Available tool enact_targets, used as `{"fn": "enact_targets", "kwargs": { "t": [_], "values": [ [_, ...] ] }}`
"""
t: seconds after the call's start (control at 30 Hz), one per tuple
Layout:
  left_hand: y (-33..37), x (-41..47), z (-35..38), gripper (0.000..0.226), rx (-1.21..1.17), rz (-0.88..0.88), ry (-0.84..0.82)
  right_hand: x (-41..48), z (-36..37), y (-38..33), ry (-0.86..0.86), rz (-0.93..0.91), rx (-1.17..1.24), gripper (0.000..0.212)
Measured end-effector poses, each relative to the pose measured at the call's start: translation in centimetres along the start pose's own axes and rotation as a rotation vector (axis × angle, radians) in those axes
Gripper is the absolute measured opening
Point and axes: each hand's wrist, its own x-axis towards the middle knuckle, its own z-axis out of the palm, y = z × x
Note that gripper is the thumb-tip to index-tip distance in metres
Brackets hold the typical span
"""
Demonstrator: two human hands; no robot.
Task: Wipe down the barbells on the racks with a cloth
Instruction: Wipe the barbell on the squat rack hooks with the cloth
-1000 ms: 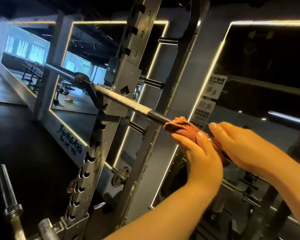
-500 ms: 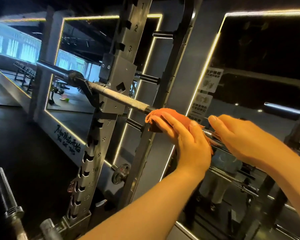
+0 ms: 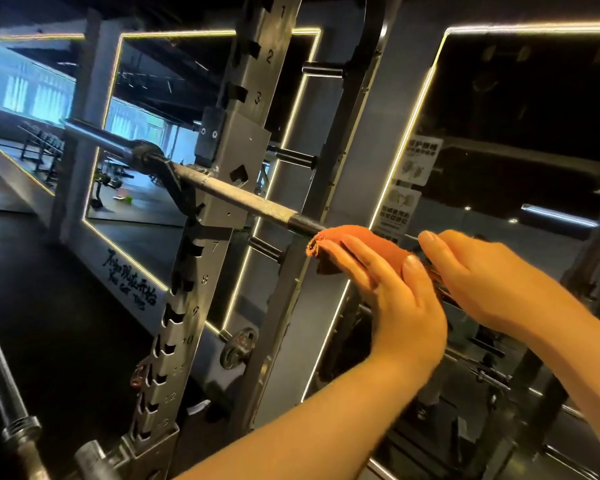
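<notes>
A steel barbell [image 3: 243, 195] lies across a hook of the grey numbered rack upright [image 3: 222, 216], running from upper left down to the right. An orange cloth [image 3: 371, 242] is wrapped over the bar just right of the upright. My left hand [image 3: 392, 289] grips the cloth around the bar, fingers pointing left along it. Right beside it, my right hand [image 3: 482, 271] curls over the bare bar. The bar between and under my hands is hidden.
A second barbell end [image 3: 7, 403] sticks up at the lower left. Lit-edged wall mirrors [image 3: 499, 98] stand behind the rack. Short black pegs [image 3: 295, 155] jut from the rear post. A small weight plate [image 3: 238, 346] sits low by the wall. Dark floor stretches left.
My left hand slid the cloth left along the bar toward the upright, then eased slightly back to the right. My right hand stayed in place on the bar.
</notes>
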Motion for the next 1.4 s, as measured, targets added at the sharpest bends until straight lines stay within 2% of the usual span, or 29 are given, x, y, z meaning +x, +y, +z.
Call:
{"fn": "enact_targets", "kwargs": {
  "t": [0.1,0.2,0.27,0.33,0.47,0.6,0.73,0.87,0.93,1.03,1.13,1.2,1.27,1.33,1.4],
  "values": [
    [-1.0,2.8,-1.2,0.081,-0.056,-0.023,0.071,-0.3,-0.1,0.0,0.013,-0.015,-0.008,0.057],
    [-1.8,7.0,-2.9,0.063,-0.031,-0.035,0.234,-0.6,-0.4,-0.1,0.022,-0.019,-0.03,0.052],
    [-1.8,7.8,-3.1,0.053,-0.005,-0.041,0.269,-0.6,-0.4,0.0,0.024,-0.014,-0.049,0.051],
    [-1.6,6.7,-2.6,0.047,0.106,0.021,0.219,-0.6,-0.2,0.0,0.033,-0.006,-0.076,0.05],
    [-2.6,4.4,-3.2,0.041,0.335,0.279,0.057,-0.6,-0.2,-0.1,0.032,-0.002,-0.074,0.05],
    [-3.2,7.7,-7.0,0.039,0.495,0.415,-0.013,-0.6,-0.4,-0.3,0.014,-0.016,-0.073,0.05],
    [-2.6,11.3,-8.5,0.039,0.589,0.336,0.106,-0.6,-0.4,-0.1,0.024,-0.022,-0.048,0.05],
    [-2.6,8.9,-5.9,0.038,0.555,0.342,0.135,-0.4,-0.3,0.1,0.026,-0.02,-0.034,0.049],
    [-2.6,6.1,-3.5,0.036,0.566,0.457,0.047,-0.4,-0.4,-0.1,0.018,-0.023,-0.046,0.046],
    [-2.5,3.5,-1.5,0.048,0.625,0.674,-0.078,-0.7,-0.7,-0.5,0.013,-0.006,0.027,0.038],
    [-2.6,4.7,-3.0,0.039,0.699,0.787,-0.139,-1.0,-0.9,-0.6,0.034,0.021,0.05,0.039],
    [-2.8,6.7,-5.0,0.033,0.78,0.777,-0.171,-1.4,-1.1,-0.3,0.052,0.017,0.005,0.037],
    [-3.1,8.8,-7.3,0.027,0.85,0.673,-0.113,-2.0,-1.5,0.4,0.054,0.038,-0.007,0.036],
    [-2.9,10.6,-8.8,0.035,0.852,0.541,-0.022,-2.8,-2.1,1.5,0.02,0.066,-0.064,0.036],
    [-2.7,11.1,-8.8,0.043,0.861,0.492,0.025,-4.0,-2.6,2.9,0.006,0.072,-0.172,0.037]
  ]
}}
